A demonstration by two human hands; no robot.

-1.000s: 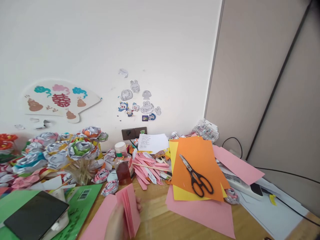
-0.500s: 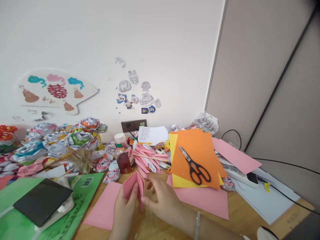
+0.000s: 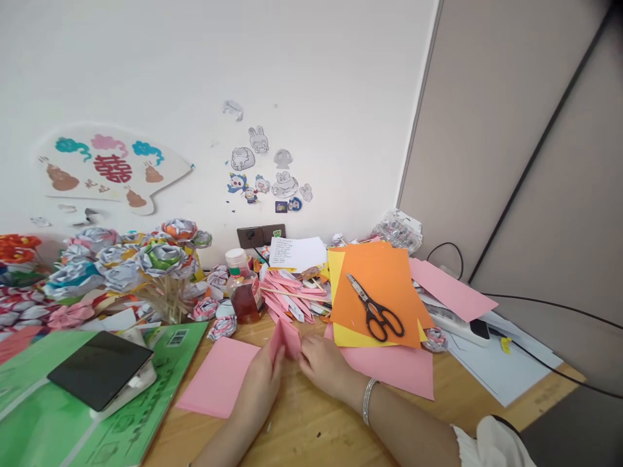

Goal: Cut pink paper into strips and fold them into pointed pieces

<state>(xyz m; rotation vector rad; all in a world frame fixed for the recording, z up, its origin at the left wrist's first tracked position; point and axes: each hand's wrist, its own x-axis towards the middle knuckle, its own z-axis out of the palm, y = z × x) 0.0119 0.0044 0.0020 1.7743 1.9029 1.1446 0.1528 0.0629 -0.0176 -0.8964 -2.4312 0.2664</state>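
Both of my hands meet at the middle of the wooden table [image 3: 311, 428] on a small folded pink paper piece [image 3: 288, 338]. My left hand [image 3: 260, 389] grips its left side with curled fingers. My right hand [image 3: 324, 364], with a silver bracelet on the wrist, pinches its right side. The piece stands a little tilted over the table. A flat pink sheet [image 3: 219, 376] lies just left of my left hand.
Black scissors [image 3: 374, 312] lie on an orange sheet [image 3: 382, 285] over yellow and pink paper. A pile of pink strips [image 3: 287, 298], a small bottle [image 3: 242, 292], paper flowers [image 3: 121, 266], a green folder [image 3: 58, 415] with a dark device [image 3: 100, 368], and a power strip [image 3: 462, 324] surround the hands.
The view tilted down and both hands came further onto the table. My right hand joined my left on the folded pink piece, which now sits lower and smaller between them.
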